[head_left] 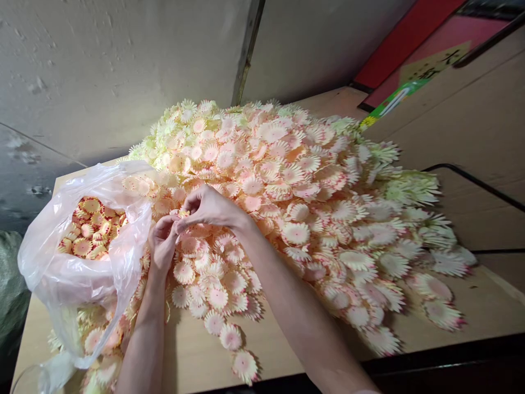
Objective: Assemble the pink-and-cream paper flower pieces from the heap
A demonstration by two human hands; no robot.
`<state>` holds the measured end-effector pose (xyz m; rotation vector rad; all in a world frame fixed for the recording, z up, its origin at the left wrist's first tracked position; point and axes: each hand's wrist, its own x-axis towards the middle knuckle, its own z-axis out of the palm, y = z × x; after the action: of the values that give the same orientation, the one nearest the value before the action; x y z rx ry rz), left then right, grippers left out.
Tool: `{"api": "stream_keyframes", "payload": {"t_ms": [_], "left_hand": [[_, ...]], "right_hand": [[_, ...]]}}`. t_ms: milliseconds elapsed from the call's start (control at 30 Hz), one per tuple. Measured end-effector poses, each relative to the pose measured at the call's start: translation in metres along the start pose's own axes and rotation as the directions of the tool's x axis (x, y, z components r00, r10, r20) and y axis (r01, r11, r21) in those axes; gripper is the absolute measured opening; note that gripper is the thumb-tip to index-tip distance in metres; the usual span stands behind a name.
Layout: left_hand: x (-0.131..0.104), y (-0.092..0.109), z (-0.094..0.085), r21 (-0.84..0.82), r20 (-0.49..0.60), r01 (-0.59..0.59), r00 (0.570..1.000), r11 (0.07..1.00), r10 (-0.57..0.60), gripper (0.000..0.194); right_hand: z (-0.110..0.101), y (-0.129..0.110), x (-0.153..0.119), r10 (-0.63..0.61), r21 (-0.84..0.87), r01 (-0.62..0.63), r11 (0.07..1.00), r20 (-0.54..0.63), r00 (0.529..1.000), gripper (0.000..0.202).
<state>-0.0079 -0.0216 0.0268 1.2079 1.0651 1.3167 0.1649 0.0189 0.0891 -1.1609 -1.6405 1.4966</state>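
My left hand (164, 238) and my right hand (207, 207) meet fingertip to fingertip above a heap of artificial flower petal pieces (295, 232). Both are closed in a pinch. A bit of something small and pale shows between the fingers, too hidden to name. The heaped pieces are round and fringed, cream to pale pink with pinkish-red tips. Just left of my left hand, a translucent plastic bag (45, 262) gapes at the top. Inside it lie many smaller flower pieces (96, 227), yellowish with red edges.
The heap covers much of a light wooden table (197, 364). A few loose flower pieces (245, 365) trail toward its front edge. Behind stands a grey wall (123, 65). Cardboard (467, 126) rises at the right, with a green packet (396, 101) against it.
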Motion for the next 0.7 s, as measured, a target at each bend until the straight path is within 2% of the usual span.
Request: {"api": "stream_keyframes", "payload": {"t_ms": [233,400,533,633,700], "left_hand": [[0.0,0.0,0.004,0.002,-0.043,-0.01,0.999,1.0,0.01,0.04],[0.001,-0.003,0.004,0.027,-0.02,-0.039,0.999,0.999,0.04,0.035],[0.001,-0.005,0.003,0.039,-0.014,-0.079,0.997,0.996,0.08,0.03],[0.001,-0.003,0.004,0.049,0.009,-0.119,0.993,0.992,0.119,0.026],[0.001,0.0,0.004,0.034,0.028,-0.13,0.991,0.991,0.129,0.025]], "right_hand": [[0.001,0.002,0.0,-0.028,-0.086,0.023,0.996,-0.052,0.998,0.045],[-0.002,0.002,-0.003,-0.021,0.0,0.021,1.0,0.015,1.0,0.042],[-0.008,0.001,-0.006,-0.028,0.053,0.027,0.998,0.021,0.999,0.041],[-0.014,-0.001,-0.007,-0.044,0.051,0.045,0.998,-0.011,0.999,0.041],[-0.02,-0.001,-0.008,-0.052,0.042,0.057,0.997,-0.102,0.993,0.044]]}}
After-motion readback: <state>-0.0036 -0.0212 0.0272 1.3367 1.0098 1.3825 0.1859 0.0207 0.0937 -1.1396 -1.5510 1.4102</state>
